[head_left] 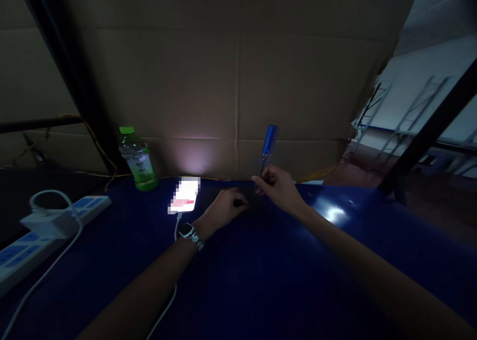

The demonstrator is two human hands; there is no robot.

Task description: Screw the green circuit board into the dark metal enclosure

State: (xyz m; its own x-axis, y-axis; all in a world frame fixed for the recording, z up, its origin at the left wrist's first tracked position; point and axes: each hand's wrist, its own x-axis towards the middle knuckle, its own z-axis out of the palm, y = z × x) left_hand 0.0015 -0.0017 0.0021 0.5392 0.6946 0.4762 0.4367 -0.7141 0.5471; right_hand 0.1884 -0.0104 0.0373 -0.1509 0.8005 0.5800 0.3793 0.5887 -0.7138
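Observation:
In the head view my right hand point(276, 186) grips a screwdriver point(270, 141) by its thin shaft. Its blue handle points up, leaning slightly right, and the tip aims down toward the table. My left hand point(225, 206) rests low on the blue tabletop point(238, 280), fingers curled inward. A small dark patch shows between its thumb and fingers; I cannot make out what, if anything, it holds. Between the two hands lies a dark, flat-looking area point(253, 203), too dim to name. A watch point(188, 230) and a bracelet sit on my left wrist.
Left of my left hand a lit phone point(185, 195) is plugged into a white cable point(164, 310). Beyond it stands a green-capped bottle point(137, 161). A power strip point(93, 208) with a white plug lies at far left. Brown cardboard point(238, 81) walls the back.

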